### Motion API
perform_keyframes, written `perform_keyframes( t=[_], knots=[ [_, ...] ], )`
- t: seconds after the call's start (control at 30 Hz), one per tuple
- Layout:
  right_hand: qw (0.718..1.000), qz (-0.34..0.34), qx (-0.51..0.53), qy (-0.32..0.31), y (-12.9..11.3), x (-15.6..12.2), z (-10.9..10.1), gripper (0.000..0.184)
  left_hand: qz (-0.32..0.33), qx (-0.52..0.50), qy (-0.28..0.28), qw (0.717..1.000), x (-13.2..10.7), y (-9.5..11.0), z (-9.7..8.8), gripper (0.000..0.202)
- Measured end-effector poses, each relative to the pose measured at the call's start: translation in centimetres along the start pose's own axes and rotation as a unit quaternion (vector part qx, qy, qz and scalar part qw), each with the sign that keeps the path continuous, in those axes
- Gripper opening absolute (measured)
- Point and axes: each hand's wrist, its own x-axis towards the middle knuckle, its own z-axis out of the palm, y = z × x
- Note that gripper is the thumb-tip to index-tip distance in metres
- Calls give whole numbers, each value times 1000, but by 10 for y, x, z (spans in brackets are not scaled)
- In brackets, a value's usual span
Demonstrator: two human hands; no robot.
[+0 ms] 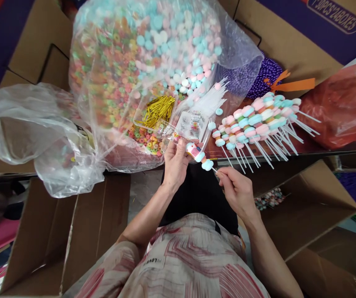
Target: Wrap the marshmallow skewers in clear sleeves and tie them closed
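Between my two hands is a candy skewer [207, 165], tilted, with pale blue and orange sweets and a white piece with a painted design near the top. My left hand [176, 163] is closed on its upper end, where a bit of clear printed wrapper [168, 131] shows above the fingers. Lower down, my right hand [237, 189] pinches the thin white stick. Just beyond my hands lie a pack of printed clear bags [193, 124], a bundle of white sticks [210, 99] and a clear tray [137, 120] of gold twist ties [159, 111].
A big clear bag [116, 54] of ring-shaped and round candies fills the back. Finished-looking candy skewers [255, 120] are piled at right, near purple beads [263, 76] and a red plastic bag [336, 107]. Open cardboard boxes [91, 223] stand below the table edge on both sides.
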Motion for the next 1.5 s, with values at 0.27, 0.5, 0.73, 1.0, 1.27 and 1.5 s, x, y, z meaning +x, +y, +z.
perform_keyframes(
  t=[0.27,0.5,0.73,1.0,1.27,1.5],
  knots=[
    [988,110,104,-8,-8,1,10,21,-19,-21,-7,1000,-1,-4,4,45],
    [992,85,95,-16,-11,-1,16,19,-19,-22,8,1000,0,-1,5,39],
    [892,263,360,-70,-6,-1,17,33,-52,-42,3,998,1,-2,4,40],
    [952,188,241,-13,-14,0,32,26,-22,-20,-11,999,-7,-7,8,42],
    [994,78,69,-16,-9,-2,29,17,-49,-37,16,998,-1,3,7,40],
    [961,177,207,-45,-12,2,33,28,-27,-24,-35,999,-7,-8,6,51]
  ],
)
